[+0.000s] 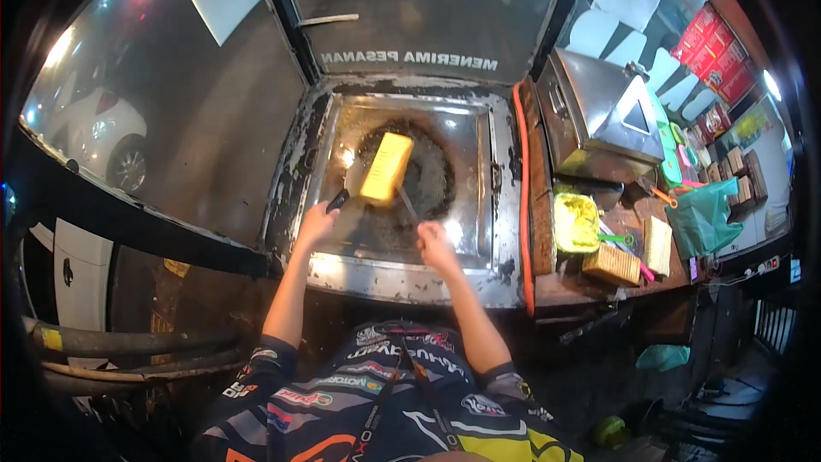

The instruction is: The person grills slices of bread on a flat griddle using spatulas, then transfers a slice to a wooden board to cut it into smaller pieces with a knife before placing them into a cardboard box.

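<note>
Food-stall griddle, seen from over the cook's shoulders — items as they stand:

1. Long yellow rectangular block of bread or cake (386,168) — lying tilted over the middle of the dark, greasy flat steel griddle plate (479,162), riding on a flat metal spatula blade w/ dark handle (352,180).
2. Left hand (316,224) — fingers wrapping shut round the spatula's dark handle at the griddle's near-left edge.
3. Right hand (434,241) — gripping a thin metal tool (407,204) whose tip is reaching under the yellow block; closed round it, exact finger hold too small to tell.
4. Worn steel frame w/ peeling paint (410,278) — running round the griddle.
5. Orange hose (523,205) — running along the frame's right side.
6. Wooden side counter (590,282) — to the right, carrying a yellow-green tub (575,221), toasted brown slab (611,263), pale slab (657,245), green plastic bag (703,216).
7. Shiny steel lidded box (599,111) — sitting behind the tub.
</note>
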`<state>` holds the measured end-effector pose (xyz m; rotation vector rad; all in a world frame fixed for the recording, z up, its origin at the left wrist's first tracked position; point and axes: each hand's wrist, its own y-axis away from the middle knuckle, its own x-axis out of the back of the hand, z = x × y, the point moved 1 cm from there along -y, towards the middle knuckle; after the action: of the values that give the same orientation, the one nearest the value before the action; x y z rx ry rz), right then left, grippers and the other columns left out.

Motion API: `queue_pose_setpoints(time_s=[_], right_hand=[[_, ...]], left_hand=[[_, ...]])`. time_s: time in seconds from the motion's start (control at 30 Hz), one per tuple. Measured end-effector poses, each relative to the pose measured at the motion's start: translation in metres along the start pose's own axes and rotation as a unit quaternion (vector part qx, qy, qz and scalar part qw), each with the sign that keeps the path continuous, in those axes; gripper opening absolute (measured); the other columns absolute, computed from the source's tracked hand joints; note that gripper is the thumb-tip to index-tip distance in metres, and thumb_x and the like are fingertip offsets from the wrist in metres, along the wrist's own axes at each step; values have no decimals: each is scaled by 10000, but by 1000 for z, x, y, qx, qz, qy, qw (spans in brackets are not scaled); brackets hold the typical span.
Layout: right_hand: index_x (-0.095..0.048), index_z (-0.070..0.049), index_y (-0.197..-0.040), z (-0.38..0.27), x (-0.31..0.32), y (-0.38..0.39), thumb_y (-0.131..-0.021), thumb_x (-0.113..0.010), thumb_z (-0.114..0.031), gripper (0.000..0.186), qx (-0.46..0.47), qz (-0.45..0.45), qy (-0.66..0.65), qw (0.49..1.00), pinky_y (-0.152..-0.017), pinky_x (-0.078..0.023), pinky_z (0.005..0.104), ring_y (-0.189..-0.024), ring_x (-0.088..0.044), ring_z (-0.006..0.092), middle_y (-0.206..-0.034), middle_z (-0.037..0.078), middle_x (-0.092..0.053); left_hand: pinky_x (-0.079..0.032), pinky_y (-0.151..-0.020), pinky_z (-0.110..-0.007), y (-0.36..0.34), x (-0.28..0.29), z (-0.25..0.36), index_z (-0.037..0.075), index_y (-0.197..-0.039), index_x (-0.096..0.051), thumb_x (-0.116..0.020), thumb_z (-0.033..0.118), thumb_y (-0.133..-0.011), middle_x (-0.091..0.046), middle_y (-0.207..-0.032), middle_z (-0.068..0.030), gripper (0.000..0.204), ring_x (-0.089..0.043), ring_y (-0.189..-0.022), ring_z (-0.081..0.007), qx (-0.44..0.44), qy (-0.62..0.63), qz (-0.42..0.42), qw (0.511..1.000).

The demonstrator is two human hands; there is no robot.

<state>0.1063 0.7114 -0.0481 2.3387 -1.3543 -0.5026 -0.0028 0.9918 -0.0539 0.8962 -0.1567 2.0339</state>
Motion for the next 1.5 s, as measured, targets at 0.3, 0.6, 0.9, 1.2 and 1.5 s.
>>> queue_pose_setpoints(time_s=[0.3, 0.6, 0.9, 1.2, 1.5], right_hand=[[-575, -58, -1117, 12, 86, 87, -896, -618, -252, 297, 22, 90, 4, 996, -364, -305, 207, -440, -410, 45, -647, -18, -521], [-520, -41, -1140, 2, 149, 87, -922, -571, -231, 294, 16, 205, -154, 966, -340, -256, 201, -400, -360, 44, -661, 8, -503], [-573, -66, -1142, 13, 78, 34, -856, -665, -241, 348, 39, 51, 17, 998, -430, -394, 269, -526, -534, 110, -661, 46, -583], [-663, -164, -1073, 4, 121, 16, -706, -733, -213, 376, 164, 120, 404, 892, -752, -504, 411, -838, -650, 332, -885, 150, -681], [-636, -117, -1072, -67, 32, 70, -739, -677, -118, 335, 239, 109, 434, 862, -762, -496, 424, -895, -626, 331, -963, 151, -661]], left_hand=[[-494, -600, -379, 73, -21, 5, 1, -1154, -560, -586, 214, -870, -641, -760, -184, 356, -639, -742, -235, -84, -25, -39, 995], [-394, -508, -268, 92, -25, 119, 33, -885, -563, -557, 190, -903, -509, -620, 26, 159, -460, -551, -79, -11, 209, -175, 962], [-465, -629, -390, -20, -26, 84, -15, -903, -614, -596, 220, -847, -629, -691, -161, 243, -627, -669, -286, -100, -132, -58, 985], [-468, -705, -429, 6, -27, 90, -24, -956, -615, -612, 223, -838, -631, -795, -249, 274, -627, -791, -390, -87, -111, -152, 978], [-470, -720, -436, -42, 11, 62, -34, -995, -606, -618, 228, -832, -630, -839, -259, 309, -626, -828, -395, -96, -191, -106, 971]])
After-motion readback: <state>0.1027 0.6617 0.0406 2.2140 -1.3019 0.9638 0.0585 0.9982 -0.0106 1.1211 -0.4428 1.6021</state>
